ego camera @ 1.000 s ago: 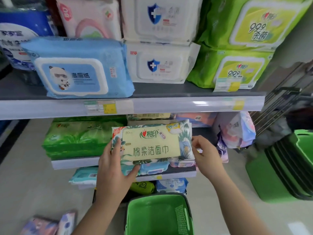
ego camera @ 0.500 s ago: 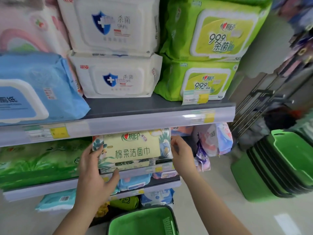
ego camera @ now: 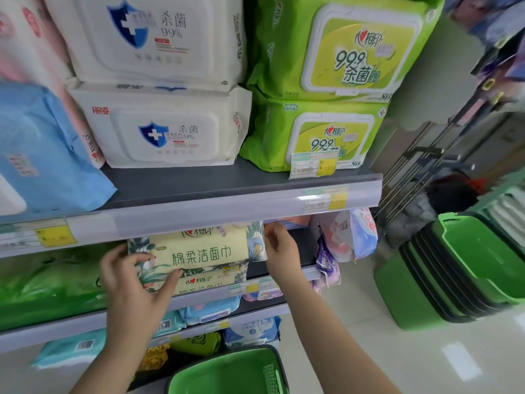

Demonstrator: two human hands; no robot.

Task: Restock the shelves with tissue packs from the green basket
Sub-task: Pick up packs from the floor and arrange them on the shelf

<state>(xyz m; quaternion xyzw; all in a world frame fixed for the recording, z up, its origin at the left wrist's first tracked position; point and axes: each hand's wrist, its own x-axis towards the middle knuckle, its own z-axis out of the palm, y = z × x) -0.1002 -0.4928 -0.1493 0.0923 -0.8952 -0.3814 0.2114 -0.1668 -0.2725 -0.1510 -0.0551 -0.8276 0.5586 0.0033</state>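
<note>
Step in hand: seating a tissue pack (ego camera: 203, 253) on the middle shelf (ego camera: 281, 282), on top of a matching pack (ego camera: 207, 281).
Left hand (ego camera: 133, 282): fingers curled round the pack's left end, thumb along its lower front.
Right hand (ego camera: 279, 247): fingers pinch the pack's right edge.
Where the pack sits: under the upper shelf (ego camera: 199, 214), half in.
Doing it well: push level and straight to the far side (the gap overhead looks tight), keeping its edges square over the pack below.
Green basket (ego camera: 227, 373): near, low, on the floor.
</note>
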